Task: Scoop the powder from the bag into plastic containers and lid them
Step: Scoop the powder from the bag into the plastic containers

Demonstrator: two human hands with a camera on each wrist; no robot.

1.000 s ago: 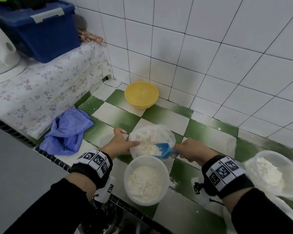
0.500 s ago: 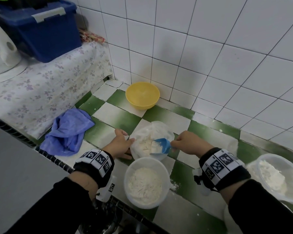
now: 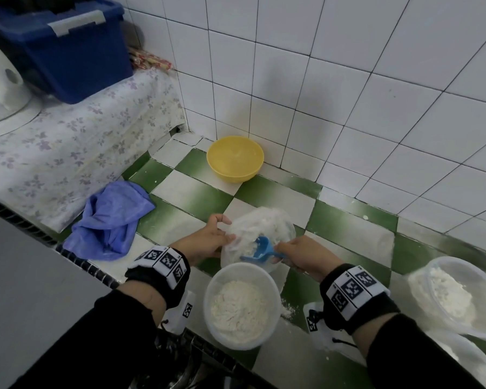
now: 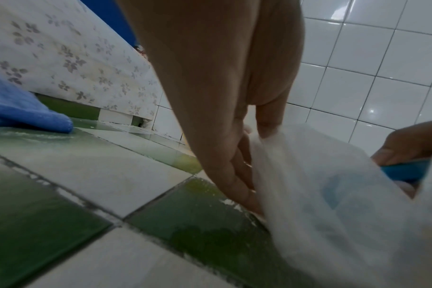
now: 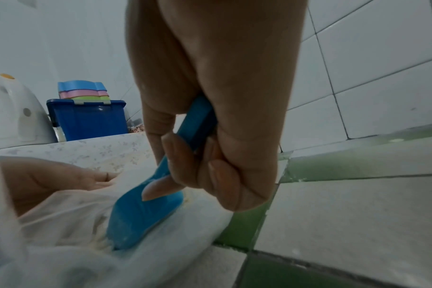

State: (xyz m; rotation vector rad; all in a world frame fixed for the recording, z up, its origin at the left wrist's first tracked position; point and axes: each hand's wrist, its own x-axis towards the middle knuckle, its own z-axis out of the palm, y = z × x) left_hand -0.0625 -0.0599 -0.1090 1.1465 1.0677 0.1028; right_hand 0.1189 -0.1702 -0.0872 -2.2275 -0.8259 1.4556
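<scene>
Tiled counter: two powder-filled containers, one bag.

— What surrounds the work area?
— White tiled walls meeting in a corner, and a green-and-white checkered counter.
— Anything left?
— A flowered cloth covering a raised ledge.

A counter tiled in green and white squares, dusted with white powder, is seen below a white tiled wall. At its far side a yellow bowl is set against the wall. To the left a crumpled blue cloth is laid. In the middle a clear plastic bag of powder is placed, with an open round container of powder just near of it. Another powder-filled container is stood at the right edge.
</scene>
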